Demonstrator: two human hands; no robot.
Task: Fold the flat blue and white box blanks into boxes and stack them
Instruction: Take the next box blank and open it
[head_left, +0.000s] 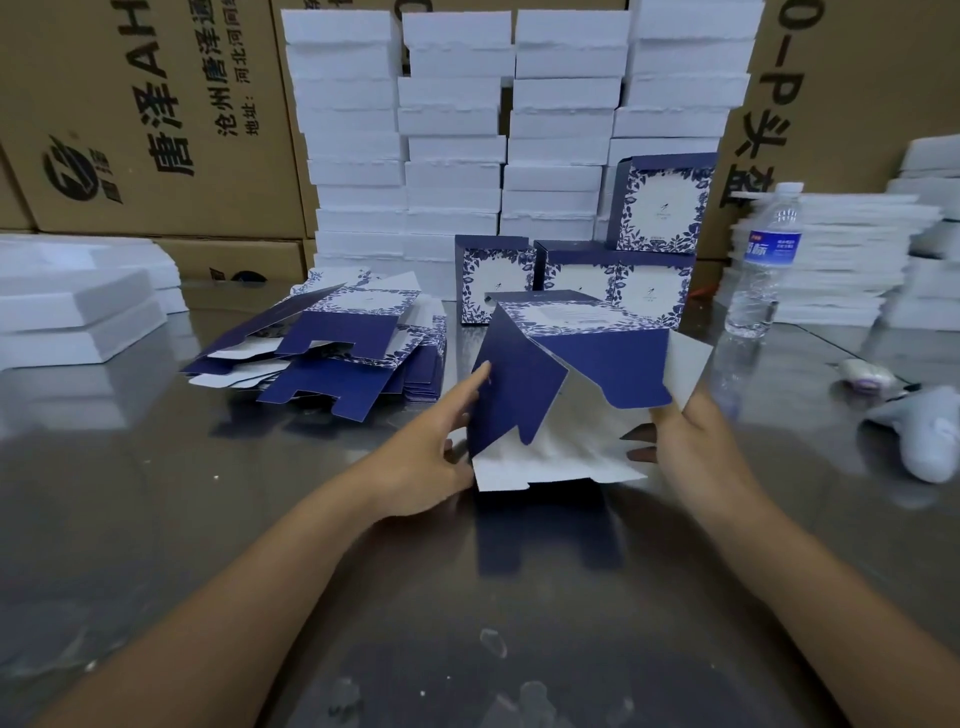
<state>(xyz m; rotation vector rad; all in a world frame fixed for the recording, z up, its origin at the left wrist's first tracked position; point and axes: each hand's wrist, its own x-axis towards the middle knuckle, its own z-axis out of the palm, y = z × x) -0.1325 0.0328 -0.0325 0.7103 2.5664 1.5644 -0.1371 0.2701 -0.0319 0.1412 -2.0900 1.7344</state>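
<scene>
The half-folded box blank (571, 384) stands just above the counter (156, 493), between the two grips, its white inside and dark blue flaps facing me. The left grip (436, 457) is spread apart, its index finger laid straight up the blue side flap and its thumb by the lower white edge. The right grip (691, 447) is clamped on the blank's opposite side, thumb on the flap and fingertips curled in behind the white panel. Beyond and to the left of the left grip lies a loose pile of flat blanks (332, 353). Straight beyond both grips sit the folded boxes (496, 280), one stacked on top. Beyond the right grip stands a water bottle (763, 265).
</scene>
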